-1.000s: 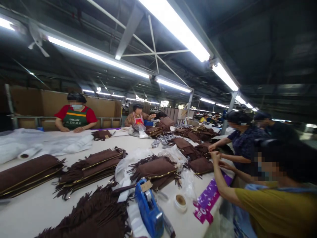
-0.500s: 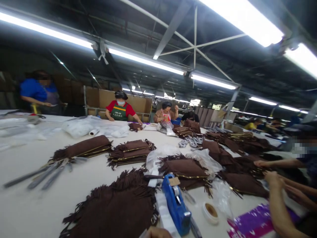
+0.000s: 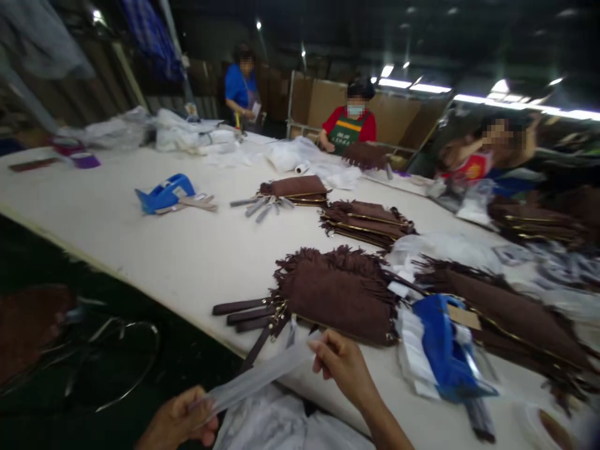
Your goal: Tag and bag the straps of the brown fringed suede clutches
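My left hand [image 3: 182, 415] is closed on one end of a long, narrow strip of translucent whitish plastic [image 3: 265, 375]. The other end is pinched by my right hand [image 3: 344, 369], so the strip slants upward to the right, held over the table's near edge. Just beyond my hands lies a stack of dark brown fringed pouches [image 3: 340, 294] with gold zips. Brown wrist straps [image 3: 241, 309] with metal clasps stick out from its left side. Right of my right hand stands a blue tape dispenser [image 3: 445, 350] on white sheets.
Further brown pouches [image 3: 295, 187] lie across the white table [image 3: 187, 262], some with grey-wrapped straps. A second blue tape dispenser [image 3: 166, 194] stands farther left. Crumpled clear plastic [image 3: 450, 250] and a tape roll [image 3: 546, 428] are at right. Several people work around the table; a chair [image 3: 37, 331] is at lower left.
The view has swung left and down. Both my hands now show with the plastic strip between them; earlier only part of one hand showed at the bottom edge.
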A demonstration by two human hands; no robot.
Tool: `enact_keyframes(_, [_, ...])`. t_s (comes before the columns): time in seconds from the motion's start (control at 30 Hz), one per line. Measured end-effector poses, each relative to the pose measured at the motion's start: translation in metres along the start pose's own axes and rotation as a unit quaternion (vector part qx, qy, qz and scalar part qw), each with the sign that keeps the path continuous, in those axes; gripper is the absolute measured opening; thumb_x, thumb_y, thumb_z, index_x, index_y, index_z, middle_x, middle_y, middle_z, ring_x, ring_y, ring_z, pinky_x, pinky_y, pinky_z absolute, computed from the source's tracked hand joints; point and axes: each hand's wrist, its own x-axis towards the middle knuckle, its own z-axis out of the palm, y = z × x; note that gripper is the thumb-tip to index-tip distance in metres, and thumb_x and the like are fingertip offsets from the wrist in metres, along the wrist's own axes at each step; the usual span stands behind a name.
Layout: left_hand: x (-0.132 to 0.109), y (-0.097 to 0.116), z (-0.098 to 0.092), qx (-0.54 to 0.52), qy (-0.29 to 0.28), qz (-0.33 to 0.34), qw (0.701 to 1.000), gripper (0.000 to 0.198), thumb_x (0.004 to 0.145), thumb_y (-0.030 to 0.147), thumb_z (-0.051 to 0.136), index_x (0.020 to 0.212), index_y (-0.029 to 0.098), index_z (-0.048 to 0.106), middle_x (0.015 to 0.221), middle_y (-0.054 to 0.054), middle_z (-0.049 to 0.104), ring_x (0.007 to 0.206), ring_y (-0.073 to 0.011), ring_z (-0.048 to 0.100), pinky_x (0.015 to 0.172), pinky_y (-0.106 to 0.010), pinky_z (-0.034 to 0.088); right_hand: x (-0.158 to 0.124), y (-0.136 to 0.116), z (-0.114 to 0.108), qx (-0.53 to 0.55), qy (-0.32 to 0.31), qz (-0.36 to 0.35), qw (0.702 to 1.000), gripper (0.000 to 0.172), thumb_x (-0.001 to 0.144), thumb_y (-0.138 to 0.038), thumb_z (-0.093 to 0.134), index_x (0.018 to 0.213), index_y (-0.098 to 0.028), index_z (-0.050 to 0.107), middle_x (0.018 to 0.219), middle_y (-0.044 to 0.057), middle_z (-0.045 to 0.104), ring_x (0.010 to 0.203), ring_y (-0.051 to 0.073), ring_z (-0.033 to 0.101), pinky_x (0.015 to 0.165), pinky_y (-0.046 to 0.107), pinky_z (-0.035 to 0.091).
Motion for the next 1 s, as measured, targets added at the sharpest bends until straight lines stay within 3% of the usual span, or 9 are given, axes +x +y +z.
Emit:
enact_keyframes(0.1, [-0.002, -0.023, -0.032, 0.017, -0.011, -0.024, 1.0, 0.064, 0.045, 0.079, 0.069, 0.059, 0.018, 0.061, 0.061, -0.005, 0.066, 0.06, -0.0238, 0.062, 0.057, -0.033, 0.044, 0.003, 0.004, 0.026, -0.049, -0.052, 0.002, 0.997, 0.029, 0.085, -0.041, 0.053, 0.065, -0.02, 0.051, 0.054, -0.001, 0.063, 0.044, 0.01, 0.05, 0.047, 0.02, 0.036])
enact_keyframes(0.2, [-0.001, 0.001, -0.04, 0.065, -0.003, 0.07, 0.995, 0.046, 0.067, 0.064, 0.069, 0.079, 0.019, 0.07, 0.082, -0.005, 0.07, 0.083, -0.0245, 0.064, 0.075, -0.033, 0.047, 0.003, 0.002, 0.05, -0.088, -0.096, -0.005, 0.991, 0.029, 0.087, -0.037, 0.051, 0.064, -0.02, 0.052, 0.054, -0.002, 0.063, 0.047, 0.011, 0.053, 0.049, 0.019, 0.036])
enact_keyframes(0.27, [0.001, 0.032, -0.027, 0.051, -0.028, 0.106, 0.993, 0.04, 0.077, 0.054, 0.066, 0.099, 0.022, 0.069, 0.104, -0.006, 0.069, 0.1, -0.0252, 0.061, 0.088, -0.034, 0.045, 0.003, -0.001, 0.065, -0.107, -0.114, -0.01, 0.988, 0.029, 0.087, -0.037, 0.052, 0.064, -0.02, 0.054, 0.054, -0.002, 0.063, 0.048, 0.011, 0.054, 0.049, 0.019, 0.035])
enact_keyframes(0.33, [0.006, 0.059, -0.003, 0.013, -0.086, 0.132, 0.987, 0.039, 0.078, 0.047, 0.068, 0.106, 0.021, 0.066, 0.109, -0.008, 0.067, 0.104, -0.0254, 0.06, 0.091, -0.034, 0.044, 0.004, -0.004, 0.078, -0.117, -0.126, -0.012, 0.985, 0.027, 0.087, -0.036, 0.053, 0.065, -0.02, 0.055, 0.054, -0.003, 0.063, 0.047, 0.011, 0.054, 0.049, 0.019, 0.034])
enact_keyframes(0.47, [0.021, 0.069, 0.036, -0.105, -0.196, 0.113, 0.968, 0.03, 0.075, 0.039, 0.073, 0.089, 0.015, 0.065, 0.081, -0.008, 0.069, 0.075, -0.0211, 0.064, 0.07, -0.03, 0.047, 0.007, -0.003, 0.098, -0.097, -0.137, 0.002, 0.986, 0.027, 0.087, -0.037, 0.053, 0.066, -0.02, 0.055, 0.055, -0.003, 0.065, 0.044, 0.01, 0.053, 0.046, 0.019, 0.034])
enact_keyframes(0.53, [0.027, 0.059, 0.039, -0.115, -0.178, 0.096, 0.973, 0.029, 0.073, 0.039, 0.075, 0.075, 0.014, 0.06, 0.064, -0.004, 0.064, 0.06, -0.016, 0.058, 0.059, -0.027, 0.042, 0.009, 0.002, 0.102, -0.073, -0.145, 0.022, 0.986, 0.029, 0.087, -0.039, 0.052, 0.065, -0.021, 0.052, 0.054, -0.003, 0.064, 0.043, 0.011, 0.054, 0.045, 0.019, 0.035])
enact_keyframes(0.67, [0.031, 0.043, 0.021, -0.082, -0.115, 0.08, 0.987, 0.035, 0.068, 0.042, 0.078, 0.07, 0.015, 0.056, 0.059, 0.0, 0.059, 0.053, -0.0115, 0.05, 0.052, -0.023, 0.034, 0.007, 0.013, 0.097, -0.075, -0.12, 0.064, 0.988, 0.029, 0.091, -0.046, 0.045, 0.079, -0.021, 0.055, 0.056, -0.001, 0.065, 0.043, 0.013, 0.057, 0.044, 0.021, 0.037])
enact_keyframes(0.8, [0.027, 0.036, 0.008, -0.072, -0.071, 0.071, 0.992, 0.039, 0.066, 0.045, 0.078, 0.069, 0.015, 0.054, 0.059, 0.001, 0.058, 0.052, -0.0105, 0.047, 0.051, -0.022, 0.032, -0.002, 0.021, 0.095, -0.199, -0.084, 0.071, 0.974, 0.03, 0.093, -0.045, 0.042, 0.089, -0.021, 0.059, 0.059, 0.001, 0.067, 0.047, 0.015, 0.061, 0.051, 0.023, 0.039])
enact_keyframes(1.0, [0.022, 0.018, -0.001, -0.035, -0.028, 0.096, 0.994, 0.032, 0.071, 0.042, 0.075, 0.071, 0.015, 0.057, 0.065, 0.001, 0.059, 0.061, -0.0128, 0.051, 0.058, -0.023, 0.036, -0.008, 0.026, 0.13, -0.372, -0.056, 0.023, 0.926, 0.029, 0.088, -0.043, 0.053, 0.099, -0.017, 0.059, 0.079, 0.012, 0.072, 0.072, 0.026, 0.068, 0.059, 0.028, 0.038])
